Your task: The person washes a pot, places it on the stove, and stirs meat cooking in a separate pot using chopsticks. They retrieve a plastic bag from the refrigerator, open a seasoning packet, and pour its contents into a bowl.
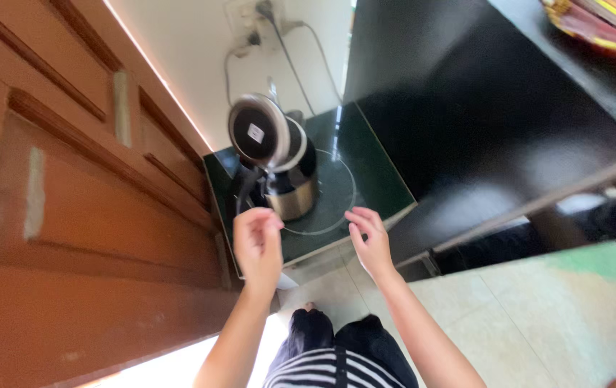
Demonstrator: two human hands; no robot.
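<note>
The kettle (279, 162) is open, lid up. The left hand (258, 244) is curled near its handle; the right hand (371, 241) is spread, empty. The handle should be gripped firmly.

- A home, most likely a kitchen corner.
- An electric kettle (273, 154) with its lid up stands on a dark green glass-topped induction cooker (365, 176), near that cooker's left edge.
- Behind it, a wall socket (247, 18) with cords plugged in on a pale wall.
- A panelled wooden door (71, 187) on the left.
- Pale floor tiles (538, 316) below; a dark cabinet (480, 108) on the right.
</note>
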